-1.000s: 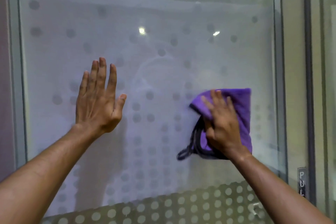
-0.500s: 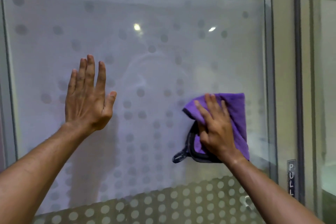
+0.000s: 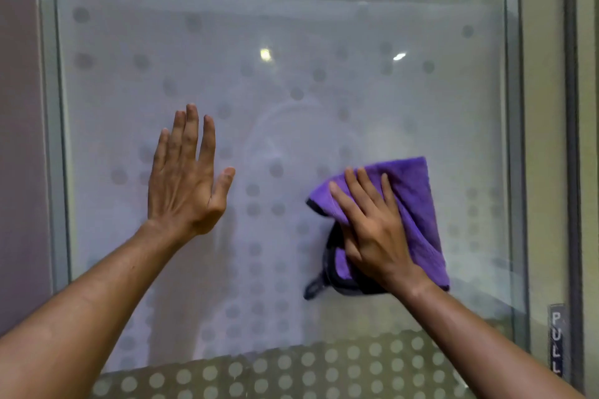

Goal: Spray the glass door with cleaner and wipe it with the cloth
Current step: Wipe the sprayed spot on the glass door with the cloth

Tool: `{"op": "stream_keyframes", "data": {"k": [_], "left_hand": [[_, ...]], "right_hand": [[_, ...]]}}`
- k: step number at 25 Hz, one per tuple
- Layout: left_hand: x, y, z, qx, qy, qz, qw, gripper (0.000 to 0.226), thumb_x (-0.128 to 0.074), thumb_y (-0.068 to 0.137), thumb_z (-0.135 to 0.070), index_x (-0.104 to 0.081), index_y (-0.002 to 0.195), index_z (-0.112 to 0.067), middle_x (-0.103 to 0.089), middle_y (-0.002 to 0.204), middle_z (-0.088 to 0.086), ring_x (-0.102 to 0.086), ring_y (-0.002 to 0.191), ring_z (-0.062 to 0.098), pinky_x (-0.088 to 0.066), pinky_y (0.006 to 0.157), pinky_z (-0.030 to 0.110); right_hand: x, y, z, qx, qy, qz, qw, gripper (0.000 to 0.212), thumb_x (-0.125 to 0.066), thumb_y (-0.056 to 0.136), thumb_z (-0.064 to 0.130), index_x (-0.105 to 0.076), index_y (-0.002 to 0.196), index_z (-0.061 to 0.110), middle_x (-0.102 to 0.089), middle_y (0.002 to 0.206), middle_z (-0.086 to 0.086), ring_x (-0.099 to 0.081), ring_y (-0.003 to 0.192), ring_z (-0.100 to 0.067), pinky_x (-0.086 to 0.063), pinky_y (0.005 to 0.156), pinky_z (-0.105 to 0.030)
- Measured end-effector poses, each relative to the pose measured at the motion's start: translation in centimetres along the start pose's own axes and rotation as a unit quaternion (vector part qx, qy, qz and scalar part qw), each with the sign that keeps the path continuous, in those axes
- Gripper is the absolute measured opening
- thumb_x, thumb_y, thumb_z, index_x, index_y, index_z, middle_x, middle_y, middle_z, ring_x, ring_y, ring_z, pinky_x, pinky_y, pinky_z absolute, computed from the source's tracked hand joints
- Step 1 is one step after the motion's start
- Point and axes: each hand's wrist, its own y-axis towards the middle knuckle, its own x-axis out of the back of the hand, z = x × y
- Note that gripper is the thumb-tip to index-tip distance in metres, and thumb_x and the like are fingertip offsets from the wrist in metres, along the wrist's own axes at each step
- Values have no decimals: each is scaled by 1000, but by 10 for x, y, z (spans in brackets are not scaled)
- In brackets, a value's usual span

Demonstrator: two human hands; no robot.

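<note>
The glass door (image 3: 291,81) fills the view, frosted with rows of dots and hazy with smeared streaks. My right hand (image 3: 372,230) lies flat on a purple cloth (image 3: 418,204) with a dark edge, pressing it against the glass at the right of centre. A dark loop of the cloth hangs below the hand. My left hand (image 3: 186,175) rests flat on the glass at the left, fingers up and spread, holding nothing. No spray bottle is in view.
A grey metal frame (image 3: 513,139) runs down the door's right side, with a small PULL label (image 3: 556,340) low beside it. Another frame post (image 3: 48,107) borders the left. Below the frosted band the glass shows pale dots (image 3: 324,366).
My right hand has shifted the cloth slightly down and left on the glass over the last second. The left hand stays flat in place. The view has swung a little.
</note>
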Motion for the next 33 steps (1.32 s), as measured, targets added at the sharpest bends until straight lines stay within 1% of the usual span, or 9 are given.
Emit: {"op": "stream_keyframes", "data": {"k": [2,7,12,16,20,24,28,31,33], "left_hand": [[2,-3,9,6,-5,-4,1000,84,-29,89,-52,5,155,-14,9,163,11,12,150,21,11,121,35],[8,-5,35,21,-4,-5,1000,85,-30,89,-55,6,155,-14,9,163,11,13,150,20,11,121,35],[7,-5,39,13,-6,-11,1000,85,-31,89,-54,4,155,-13,8,163,12,12,150,21,10,121,35],[7,-5,42,3,-7,-9,1000,84,-33,89,-51,3,155,-14,8,163,11,12,150,21,8,121,38],[9,-12,52,2,-4,-5,1000,82,-35,88,-48,0,155,-15,7,164,11,9,151,21,6,122,38],[12,-18,62,16,0,3,1000,81,-35,88,-45,0,155,-17,7,164,9,10,151,20,7,121,37],[16,-19,59,22,-13,0,1000,79,-31,88,-45,-4,156,-15,4,164,11,8,151,21,8,121,35],[22,-16,50,47,-47,-22,998,72,-34,89,-42,-22,153,-10,-11,162,15,-5,151,26,-1,121,40],[31,-11,41,53,-72,-49,995,64,-36,90,-41,-39,145,-8,-31,154,18,-25,143,33,-18,115,47]], "right_hand": [[6,-11,-20,4,-16,-7,1000,69,-53,75,9,-42,143,11,-40,150,-22,-36,141,-36,-20,116,-61],[2,41,-28,-205,-2,-120,971,58,-45,83,7,-46,141,2,-46,145,-26,-39,139,-39,-17,116,-62],[2,95,-15,-232,11,-116,966,60,-43,84,14,-43,143,5,-44,147,-25,-35,141,-39,-13,116,-64],[0,149,19,-196,11,-67,978,72,-45,75,11,-40,147,8,-38,152,-22,-30,144,-36,-7,118,-62],[-15,178,77,-76,29,-37,996,66,-52,77,10,-48,142,8,-42,149,-23,-35,142,-36,-12,118,-60],[-29,153,120,25,62,-13,998,59,-60,80,9,-53,138,5,-46,146,-23,-40,139,-38,-17,118,-57],[-29,103,130,67,82,35,994,60,-59,80,2,-51,139,3,-42,148,-27,-36,140,-41,-17,118,-58],[-23,93,130,37,111,72,990,60,-59,89,23,-44,145,8,-32,155,-22,-24,147,-34,-10,120,-54],[-18,95,130,16,155,89,984,68,-58,90,40,-38,149,11,-27,159,-19,-17,150,-30,-3,122,-49]]}}
